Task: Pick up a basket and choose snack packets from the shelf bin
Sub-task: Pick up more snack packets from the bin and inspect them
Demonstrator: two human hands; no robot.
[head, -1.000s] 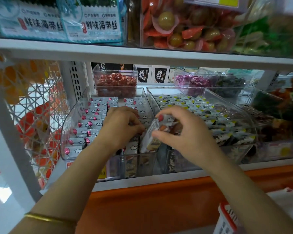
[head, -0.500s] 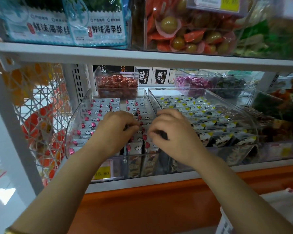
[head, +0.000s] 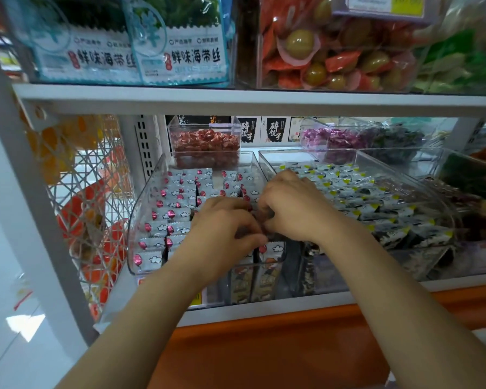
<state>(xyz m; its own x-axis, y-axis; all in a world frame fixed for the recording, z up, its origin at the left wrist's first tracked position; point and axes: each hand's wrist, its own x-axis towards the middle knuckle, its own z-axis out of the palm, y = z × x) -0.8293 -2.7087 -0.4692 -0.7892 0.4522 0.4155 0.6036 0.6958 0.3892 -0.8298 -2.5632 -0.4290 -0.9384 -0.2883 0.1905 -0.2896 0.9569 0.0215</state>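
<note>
Head view: hands at clear shelf bin (head: pixel 141 220).
Our left hand (head: pixel 222 234) and right hand (head: pixel 295 210) meet over its snack packets (head: pixel 177 213), fingers curled; we cannot tell on what.

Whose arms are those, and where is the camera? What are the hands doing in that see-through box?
No machine here: a person's arms, filmed by a camera worn on their head, looking down at a shop shelf. The left hand and right hand meet over a clear plastic bin full of small silver snack packets with pink marks. Their fingers curl down among the packets; whether they grip one is hidden. Right of it stands a second clear bin of packets with yellow corners. Behind sits a small clear box of red wrapped sweets.
</note>
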